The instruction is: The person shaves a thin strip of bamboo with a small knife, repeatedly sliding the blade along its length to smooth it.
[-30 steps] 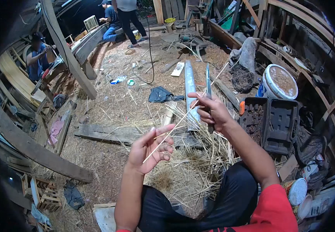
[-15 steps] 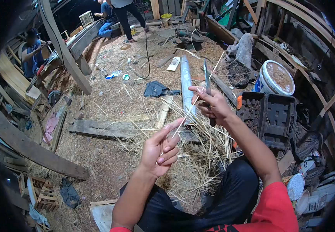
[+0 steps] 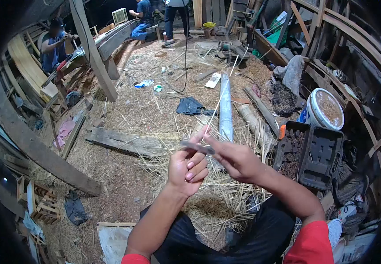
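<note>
In the middle of the head view, my left hand [image 3: 187,172] is closed with its fingertips pinching a thin pale strip, which looks like bamboo [image 3: 219,102]. The strip slants up and away to the right. My right hand [image 3: 239,162] is closed around a knife, its handle hidden in the palm. The knife's blade [image 3: 195,147], slightly blurred, points left across the left fingers where the strip is held. Both hands meet above a heap of thin slivers [image 3: 217,193] between my knees.
A grey round pole [image 3: 225,110] lies ahead, with a weathered plank [image 3: 124,143] to its left. On the right are an open black tool case [image 3: 320,154] and a white bucket [image 3: 326,108]. Wooden posts [image 3: 94,53] stand left. Other people [image 3: 55,50] are farther back.
My right hand has come down towards my left hand. The knife has swung from upright to lying leftward across the left fingers. The strip stands steeper, and the view has shifted.
</note>
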The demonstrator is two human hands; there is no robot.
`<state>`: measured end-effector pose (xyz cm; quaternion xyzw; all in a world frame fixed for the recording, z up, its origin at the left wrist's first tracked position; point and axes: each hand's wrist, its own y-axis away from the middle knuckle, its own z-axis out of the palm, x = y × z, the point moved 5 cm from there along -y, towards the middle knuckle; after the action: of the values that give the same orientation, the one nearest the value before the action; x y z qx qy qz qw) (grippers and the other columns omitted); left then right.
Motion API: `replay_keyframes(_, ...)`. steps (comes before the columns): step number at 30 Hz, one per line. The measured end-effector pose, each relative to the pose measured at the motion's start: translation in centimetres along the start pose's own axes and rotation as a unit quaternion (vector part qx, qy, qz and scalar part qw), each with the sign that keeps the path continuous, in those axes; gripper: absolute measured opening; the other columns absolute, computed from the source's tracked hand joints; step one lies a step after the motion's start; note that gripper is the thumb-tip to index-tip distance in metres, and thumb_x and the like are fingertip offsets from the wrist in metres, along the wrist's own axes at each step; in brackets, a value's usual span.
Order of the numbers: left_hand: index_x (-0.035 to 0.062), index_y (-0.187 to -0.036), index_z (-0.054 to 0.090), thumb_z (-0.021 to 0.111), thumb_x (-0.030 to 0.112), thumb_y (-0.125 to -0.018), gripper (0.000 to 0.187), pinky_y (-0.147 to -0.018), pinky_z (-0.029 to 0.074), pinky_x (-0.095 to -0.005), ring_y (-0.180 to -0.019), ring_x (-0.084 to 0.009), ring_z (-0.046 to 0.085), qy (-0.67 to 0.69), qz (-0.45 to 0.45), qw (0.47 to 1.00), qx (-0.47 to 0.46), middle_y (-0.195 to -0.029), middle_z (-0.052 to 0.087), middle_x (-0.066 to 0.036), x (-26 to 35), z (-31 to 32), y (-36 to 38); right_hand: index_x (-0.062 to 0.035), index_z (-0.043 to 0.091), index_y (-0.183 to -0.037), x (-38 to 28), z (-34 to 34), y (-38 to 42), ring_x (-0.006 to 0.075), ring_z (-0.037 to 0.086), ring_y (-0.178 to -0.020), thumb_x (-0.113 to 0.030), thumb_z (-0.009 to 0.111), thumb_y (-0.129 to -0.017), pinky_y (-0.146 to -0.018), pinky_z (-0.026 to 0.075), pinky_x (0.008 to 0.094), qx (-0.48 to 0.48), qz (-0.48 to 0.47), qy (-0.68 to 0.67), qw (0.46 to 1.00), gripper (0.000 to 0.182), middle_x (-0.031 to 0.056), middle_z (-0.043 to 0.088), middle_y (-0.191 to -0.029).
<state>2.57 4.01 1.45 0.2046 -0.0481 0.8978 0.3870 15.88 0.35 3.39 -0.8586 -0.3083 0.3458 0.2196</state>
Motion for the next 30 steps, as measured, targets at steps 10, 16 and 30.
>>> replay_keyframes(10,0.0021,-0.115,0.049,0.027,0.011,-0.100,0.028,-0.030,0.027,-0.0199,-0.030,-0.0069,0.029,0.021,-0.013,0.998,-0.061,-0.050,0.034,0.003,-1.3,1.3,0.8,-0.0167,0.043,-0.145,-0.6,-1.2,0.3,0.0293,0.063,-0.065,-0.009,0.059,-0.089,-0.056,0.050,0.0402,0.028,0.013,0.099,0.995,0.059,0.0128,0.062,-0.078)
replay_keyframes(16,0.0062,-0.152,0.020,0.026,0.007,-0.099,0.054,-0.031,0.028,-0.0194,-0.032,-0.0060,0.028,-0.059,-0.031,0.993,-0.096,-0.051,0.032,0.003,-1.9,2.4,1.4,-0.0136,0.052,-0.138,3.0,-4.4,-0.1,0.0326,0.069,-0.076,-0.004,0.056,-0.088,-0.066,0.054,0.0396,0.161,0.094,0.054,0.981,0.051,0.0202,0.068,-0.093)
replay_keyframes(30,0.0035,-0.140,0.037,0.024,0.010,-0.102,0.041,-0.031,0.029,-0.0209,-0.032,-0.0066,0.030,-0.003,-0.014,0.998,-0.058,-0.053,0.035,0.003,-1.4,0.5,0.8,-0.0156,0.046,-0.143,-0.8,-0.5,0.4,0.0266,0.059,-0.058,-0.006,0.059,-0.087,-0.057,0.050,0.0389,0.027,-0.032,0.044,0.998,0.059,0.0097,0.055,-0.067)
